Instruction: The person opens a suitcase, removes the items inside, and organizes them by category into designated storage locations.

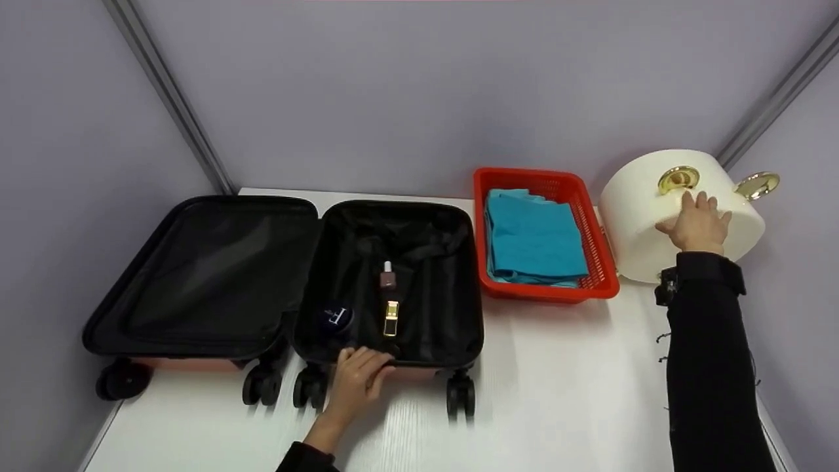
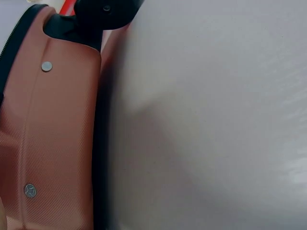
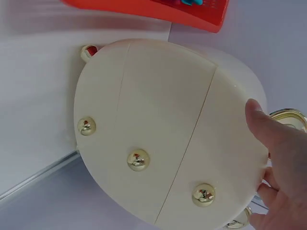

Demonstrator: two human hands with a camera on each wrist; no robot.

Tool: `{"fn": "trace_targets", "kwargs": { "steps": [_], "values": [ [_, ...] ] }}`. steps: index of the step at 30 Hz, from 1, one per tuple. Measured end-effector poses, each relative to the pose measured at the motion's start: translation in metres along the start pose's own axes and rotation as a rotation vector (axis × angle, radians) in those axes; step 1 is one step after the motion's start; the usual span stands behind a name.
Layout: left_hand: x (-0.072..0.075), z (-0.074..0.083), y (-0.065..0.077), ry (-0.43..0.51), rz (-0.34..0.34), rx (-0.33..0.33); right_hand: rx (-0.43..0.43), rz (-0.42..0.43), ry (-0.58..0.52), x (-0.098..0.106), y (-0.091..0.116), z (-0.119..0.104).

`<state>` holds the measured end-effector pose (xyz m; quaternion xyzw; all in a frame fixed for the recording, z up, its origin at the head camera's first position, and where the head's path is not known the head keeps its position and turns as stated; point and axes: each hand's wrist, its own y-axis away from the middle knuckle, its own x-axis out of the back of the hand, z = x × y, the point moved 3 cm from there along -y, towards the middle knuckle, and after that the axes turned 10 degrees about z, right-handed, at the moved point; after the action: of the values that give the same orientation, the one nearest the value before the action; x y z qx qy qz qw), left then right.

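Observation:
At the right, my right hand [image 1: 698,223] lies on a rounded cream cosmetics organizer [image 1: 639,216] with gold handles and round gold knobs. Its fingers reach close to a gold handle [image 1: 680,178], and the thumb [image 3: 261,122] touches the cream surface. My left hand [image 1: 357,380] rests at the front rim of the open suitcase [image 1: 476,314], fingers over the edge. Inside the suitcase are a nail polish bottle [image 1: 387,278] with a white cap, a gold-and-black lipstick [image 1: 391,319] and a dark blue round container [image 1: 336,318]. In the left wrist view, the suitcase's pink shell [image 2: 64,129] shows.
Between suitcase and organizer stands a red basket [image 1: 549,293] with folded teal cloths [image 1: 537,239]. The suitcase's other half [image 1: 196,282] lies open at the left. Black wheels [image 1: 461,393] stick out over the white table [image 1: 544,393]. Panel walls [image 1: 426,85] close in the back and sides.

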<state>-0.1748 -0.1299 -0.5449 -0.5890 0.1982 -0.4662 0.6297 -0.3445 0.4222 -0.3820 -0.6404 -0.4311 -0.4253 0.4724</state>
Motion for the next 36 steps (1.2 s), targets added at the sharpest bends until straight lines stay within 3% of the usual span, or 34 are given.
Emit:
{"fn": "trace_targets", "kwargs": {
  "steps": [16, 27, 36],
  "values": [
    [-0.008, 0.001, -0.002, 0.050, 0.007, -0.007, 0.023, 0.207, 0.068, 0.003, 0.035, 0.022],
    [-0.007, 0.000, -0.003, 0.044, 0.024, 0.002, 0.127, 0.412, 0.172, 0.008, 0.067, 0.010],
    [-0.012, 0.002, 0.000, 0.045, 0.026, 0.014, 0.101, 0.385, 0.322, 0.011, 0.098, -0.009]
  ]
}}
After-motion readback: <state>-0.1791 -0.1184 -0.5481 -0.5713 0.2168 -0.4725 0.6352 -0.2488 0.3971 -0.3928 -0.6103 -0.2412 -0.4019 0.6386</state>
